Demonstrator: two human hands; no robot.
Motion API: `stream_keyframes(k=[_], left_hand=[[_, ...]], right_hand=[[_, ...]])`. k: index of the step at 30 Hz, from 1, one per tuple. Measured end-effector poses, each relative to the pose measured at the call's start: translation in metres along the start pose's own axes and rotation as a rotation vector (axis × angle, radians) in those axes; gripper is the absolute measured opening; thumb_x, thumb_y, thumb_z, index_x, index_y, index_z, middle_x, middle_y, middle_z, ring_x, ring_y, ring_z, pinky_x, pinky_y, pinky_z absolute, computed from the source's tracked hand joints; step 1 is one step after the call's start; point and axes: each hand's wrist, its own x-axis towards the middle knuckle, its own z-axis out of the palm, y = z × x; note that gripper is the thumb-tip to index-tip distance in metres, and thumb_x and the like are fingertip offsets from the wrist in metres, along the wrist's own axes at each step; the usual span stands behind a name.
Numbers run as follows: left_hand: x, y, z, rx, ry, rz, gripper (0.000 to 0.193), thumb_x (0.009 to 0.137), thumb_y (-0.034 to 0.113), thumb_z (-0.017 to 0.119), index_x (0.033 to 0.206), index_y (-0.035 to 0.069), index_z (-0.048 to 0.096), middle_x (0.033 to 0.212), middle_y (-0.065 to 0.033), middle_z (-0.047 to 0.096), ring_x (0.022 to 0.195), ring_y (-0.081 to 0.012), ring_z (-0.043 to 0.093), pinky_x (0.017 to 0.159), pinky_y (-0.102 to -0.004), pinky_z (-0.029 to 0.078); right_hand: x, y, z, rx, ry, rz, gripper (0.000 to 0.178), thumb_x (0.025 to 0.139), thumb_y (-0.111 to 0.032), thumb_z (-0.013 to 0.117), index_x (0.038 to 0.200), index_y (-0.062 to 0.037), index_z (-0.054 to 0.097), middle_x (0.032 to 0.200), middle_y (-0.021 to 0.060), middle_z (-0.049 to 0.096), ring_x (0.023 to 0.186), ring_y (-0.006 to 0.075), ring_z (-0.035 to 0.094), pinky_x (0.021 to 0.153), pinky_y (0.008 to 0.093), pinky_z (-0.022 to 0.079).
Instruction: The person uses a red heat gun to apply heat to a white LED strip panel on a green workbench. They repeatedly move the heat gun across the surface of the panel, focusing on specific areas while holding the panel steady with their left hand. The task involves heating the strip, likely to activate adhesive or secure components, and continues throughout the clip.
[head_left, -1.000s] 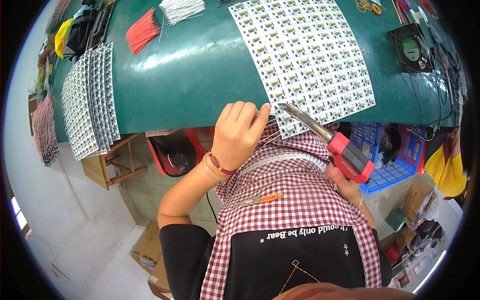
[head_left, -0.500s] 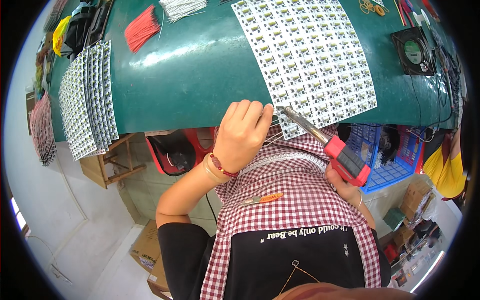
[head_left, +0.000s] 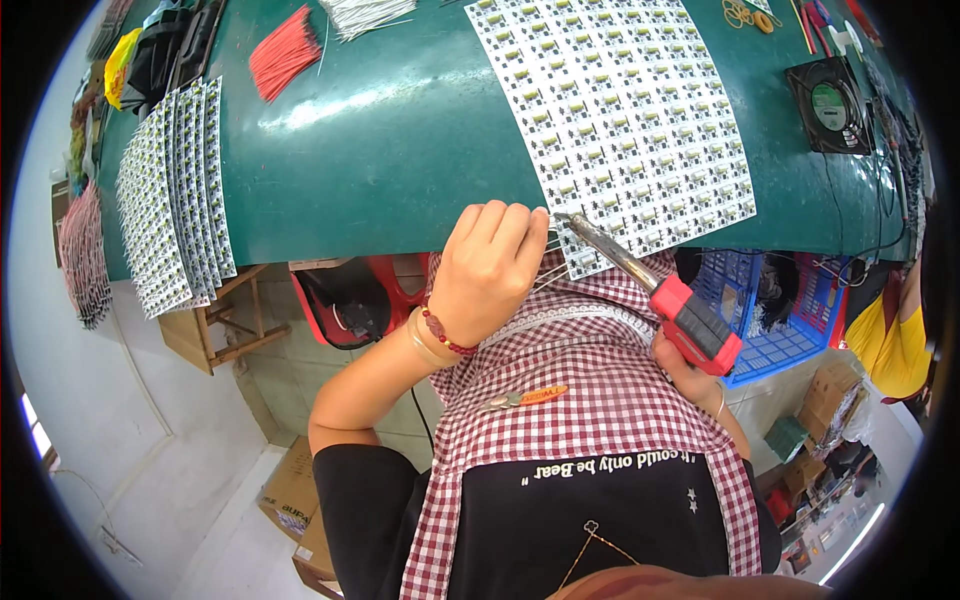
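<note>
A large white sheet of small circuit boards [head_left: 620,130] lies on the green table, its near corner reaching over the front edge. In my right hand [head_left: 685,372] is a soldering iron [head_left: 692,318] with a red and black handle. Its metal tip meets the sheet near its lower left edge. Just left of that tip, my left hand [head_left: 488,262] is closed in a pinch, back of the hand upward. A thin pale wire seems to be between the fingertips, mostly hidden by them. Several thin white wires [head_left: 552,273] stick out from the sheet's edge below my left fingers.
More board sheets [head_left: 175,195] are stacked at the table's left end. Bundles of red wires [head_left: 285,55] and white wires [head_left: 365,14] lie at the back. A black fan [head_left: 828,105] stands at the right. Below are a blue crate [head_left: 770,350] and a red chair [head_left: 395,290].
Almost nothing differs. The soldering iron's handle and my left hand have shifted very slightly, while the tip stays at the sheet's edge.
</note>
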Motion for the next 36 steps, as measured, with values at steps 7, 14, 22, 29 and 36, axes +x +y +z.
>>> stream_keyframes(k=[7, 14, 22, 29, 36], left_hand=[[0.001, 0.000, -0.002, 0.010, -0.009, 0.002, 0.027, 0.073, 0.001, 0.065, 0.100, -0.003, 0.067, 0.076, -0.0076, 0.047, 0.070, -0.0226, 0.051, 0.063, -0.0346, 0.042], [0.002, 0.001, -0.002, 0.031, -0.010, 0.009, 0.026, 0.073, 0.001, 0.065, 0.098, -0.002, 0.067, 0.076, -0.0069, 0.048, 0.070, -0.0220, 0.052, 0.064, -0.0343, 0.042], [0.001, -0.003, -0.004, 0.066, 0.078, 0.009, 0.027, 0.070, 0.003, 0.066, 0.096, 0.001, 0.069, 0.077, -0.0047, 0.052, 0.071, -0.0202, 0.056, 0.064, -0.0342, 0.043], [0.000, -0.011, 0.004, 0.029, 0.070, -0.037, 0.029, 0.069, 0.001, 0.066, 0.099, 0.000, 0.069, 0.074, -0.0048, 0.050, 0.066, -0.0207, 0.052, 0.060, -0.0334, 0.042], [0.004, -0.010, 0.002, -0.016, 0.044, -0.022, 0.030, 0.070, -0.001, 0.065, 0.099, -0.002, 0.069, 0.073, -0.0062, 0.046, 0.066, -0.0216, 0.050, 0.060, -0.0338, 0.041]], right_hand=[[-0.006, 0.003, -0.009, 0.085, -0.055, -0.018, 0.020, 0.087, -0.009, 0.067, 0.106, -0.0013, 0.067, 0.089, 0.0080, 0.064, 0.077, 0.0192, 0.062, 0.069, 0.0329, 0.049], [-0.002, -0.007, -0.007, 0.316, -0.061, -0.020, 0.026, 0.094, -0.008, 0.062, 0.119, -0.0001, 0.061, 0.094, 0.0023, 0.062, 0.087, 0.0114, 0.057, 0.076, 0.0298, 0.048], [0.004, -0.004, -0.005, 0.306, -0.029, -0.062, 0.024, 0.092, -0.005, 0.065, 0.115, 0.0007, 0.063, 0.093, 0.0037, 0.064, 0.084, 0.0123, 0.060, 0.073, 0.0298, 0.049], [0.010, -0.006, 0.001, 0.262, 0.009, -0.042, 0.021, 0.089, -0.003, 0.067, 0.110, 0.0012, 0.065, 0.093, 0.0046, 0.066, 0.083, 0.0127, 0.061, 0.074, 0.0300, 0.050], [0.012, -0.007, 0.004, 0.318, 0.007, 0.020, 0.018, 0.089, -0.004, 0.068, 0.107, 0.0007, 0.066, 0.092, 0.0046, 0.066, 0.083, 0.0133, 0.061, 0.073, 0.0301, 0.051]])
